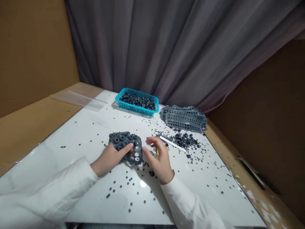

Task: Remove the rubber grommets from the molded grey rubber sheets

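Observation:
My left hand (111, 158) grips a dark grey rubber sheet (124, 140) with rows of raised round parts. Its thumb lies across the top of the sheet. Several round holes show at the sheet's right end, with white seen through them. Just right of that end is my right hand (160, 160), its thumb and fingers apart and curved toward the sheet. A small yellow thing (157, 152) shows between thumb and fingers; whether it lies behind the hand or in the palm, I cannot tell.
A blue basket (137, 109) full of small black pieces stands at the back. Grey perforated sheets (186, 119) are stacked at the back right, with a pile of black pieces (187, 140) and a white strip (172, 144) before them. Small black discs litter the white table (95, 194). Clear plastic bags (82, 99) lie back left.

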Demonstrator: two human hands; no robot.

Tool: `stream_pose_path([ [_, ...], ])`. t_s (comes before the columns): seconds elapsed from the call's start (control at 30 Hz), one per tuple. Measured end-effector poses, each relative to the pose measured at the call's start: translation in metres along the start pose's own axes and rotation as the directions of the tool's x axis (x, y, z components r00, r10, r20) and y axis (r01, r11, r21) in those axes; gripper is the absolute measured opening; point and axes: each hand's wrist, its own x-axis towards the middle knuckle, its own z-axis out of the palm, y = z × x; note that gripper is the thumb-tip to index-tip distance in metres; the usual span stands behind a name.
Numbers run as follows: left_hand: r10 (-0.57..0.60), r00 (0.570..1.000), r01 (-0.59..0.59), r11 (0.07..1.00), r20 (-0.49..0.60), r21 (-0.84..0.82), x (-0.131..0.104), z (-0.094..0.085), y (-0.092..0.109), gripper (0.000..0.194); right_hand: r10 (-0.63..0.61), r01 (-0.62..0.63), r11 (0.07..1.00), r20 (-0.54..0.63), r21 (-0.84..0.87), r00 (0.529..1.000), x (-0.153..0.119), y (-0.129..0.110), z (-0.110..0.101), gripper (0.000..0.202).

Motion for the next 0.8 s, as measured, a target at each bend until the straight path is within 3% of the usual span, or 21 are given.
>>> stream_pose_path([
  [0.03,0.036,0.999,-0.037,0.999,0.024,0.023,-0.001,0.000,0.001,0.025,-0.061,0.059,0.995,-0.028,-0.079,0.998,0.000,-0.001,0.000,0.022],
  [0.1,0.122,0.989,-0.129,0.987,0.081,0.096,-0.002,-0.001,0.001,0.021,-0.139,0.147,0.967,0.054,-0.209,0.989,-0.001,-0.003,0.001,0.014],
  [0.2,0.199,0.968,-0.232,0.941,0.154,0.245,-0.003,-0.004,-0.002,0.022,-0.082,0.177,0.933,0.292,-0.312,0.953,-0.003,-0.005,0.004,0.014],
  [0.27,0.196,0.955,-0.257,0.921,0.221,0.294,-0.003,-0.005,-0.006,0.024,-0.034,0.181,0.916,0.378,-0.359,0.925,-0.004,-0.005,0.006,0.020],
  [0.4,0.167,0.927,-0.284,0.897,0.335,0.339,-0.003,-0.007,-0.012,0.019,-0.009,0.154,0.944,0.442,-0.294,0.897,-0.007,-0.004,0.008,0.017],
  [0.47,0.172,0.937,-0.274,0.903,0.306,0.332,-0.003,-0.006,-0.011,0.015,-0.011,0.105,0.980,0.479,-0.170,0.878,-0.007,-0.004,0.008,0.021],
  [0.53,0.154,0.965,-0.208,0.941,0.210,0.267,-0.002,-0.002,-0.009,0.012,-0.023,0.036,0.999,0.485,-0.017,0.874,-0.006,-0.003,0.008,0.029],
  [0.63,-0.018,0.996,0.019,1.000,0.092,-0.005,0.001,0.005,-0.005,0.016,-0.011,-0.074,0.977,0.397,0.198,0.918,-0.005,-0.001,0.010,0.034],
  [0.73,-0.221,0.966,0.254,0.903,0.132,-0.345,0.002,0.012,-0.001,0.018,0.074,-0.208,0.896,0.329,0.394,0.942,-0.006,0.002,0.017,0.034],
  [0.8,-0.282,0.940,0.341,0.816,0.194,-0.466,0.001,0.016,0.000,0.017,0.147,-0.306,0.812,0.332,0.498,0.932,-0.007,0.005,0.022,0.034],
])
